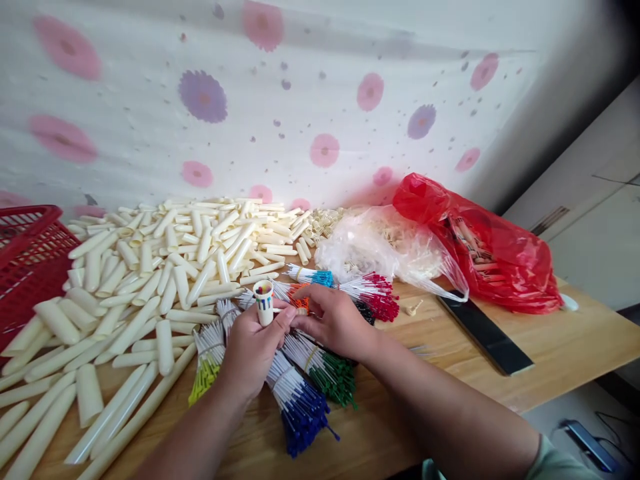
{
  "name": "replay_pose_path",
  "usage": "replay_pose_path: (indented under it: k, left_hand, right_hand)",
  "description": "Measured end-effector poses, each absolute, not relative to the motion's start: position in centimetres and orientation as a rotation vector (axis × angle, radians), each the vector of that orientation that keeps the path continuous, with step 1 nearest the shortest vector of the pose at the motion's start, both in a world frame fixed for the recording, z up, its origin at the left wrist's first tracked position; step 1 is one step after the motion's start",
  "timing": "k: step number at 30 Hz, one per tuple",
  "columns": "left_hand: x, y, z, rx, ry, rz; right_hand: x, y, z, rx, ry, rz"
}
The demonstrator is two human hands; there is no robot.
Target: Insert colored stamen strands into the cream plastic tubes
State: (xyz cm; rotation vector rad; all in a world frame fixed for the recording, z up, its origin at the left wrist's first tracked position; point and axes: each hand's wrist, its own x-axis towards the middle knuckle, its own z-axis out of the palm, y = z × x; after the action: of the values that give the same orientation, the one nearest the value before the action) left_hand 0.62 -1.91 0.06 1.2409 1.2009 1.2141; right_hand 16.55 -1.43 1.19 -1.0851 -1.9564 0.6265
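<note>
My left hand (254, 347) is closed around a short cream pen barrel (265, 313), held upright. Small coloured marks ring its upper part, and coloured bits show inside its open top. Close beside it, my right hand (337, 320) is closed, its fingertips meeting my left thumb. A small pale piece shows at those fingertips, too small to name. Under and around both hands lie bundles of thin white pen refills with coloured ends: blue (300, 403), green (333, 373), yellow (206, 363), red (373, 293) and light blue (313, 275). An orange bundle is partly hidden by my right hand.
Many cream tubes (150, 287) are heaped across the table's left and back. A red basket (30, 233) stands at the left edge. At right are a clear plastic bag (370, 240), a red bag (520, 267) and a dark flat bar (487, 337). A flowered sheet (300, 87) hangs behind.
</note>
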Motion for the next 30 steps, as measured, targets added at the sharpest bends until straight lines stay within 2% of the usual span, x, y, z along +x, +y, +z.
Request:
replay_pose_path:
  k: [5,9,16,25,27,30]
  left_hand:
    - [0.8,-1.7,-0.3,1.149,1.129,1.194]
    - [0.7,-1.5,-0.5,1.132,1.139,1.195]
    - [0.6,-1.4,-0.5,1.125,1.161,1.185]
    - [0.7,-1.5,-0.4,1.109,1.175,1.191]
    - [0.6,-1.6,-0.4,1.111,1.188,1.198]
    - [0.6,-1.5,-0.3,1.119,1.185,1.231]
  right_hand:
    - [16.0,-1.5,0.6,-0.916,-1.178,1.404]
    - [14.9,-1.8,0.0,-0.846,-0.814,1.612]
    - [14.9,-1.5,-0.4,-0.863,-0.798,1.491]
    - [15.2,-1.2,-1.3,-1.069,-1.21,1.375]
    - [15.5,-1.3,-1.2,-1.142,-1.392,1.296]
    - [16.1,-1.6,-0.6,-1.236,-1.631,1.007]
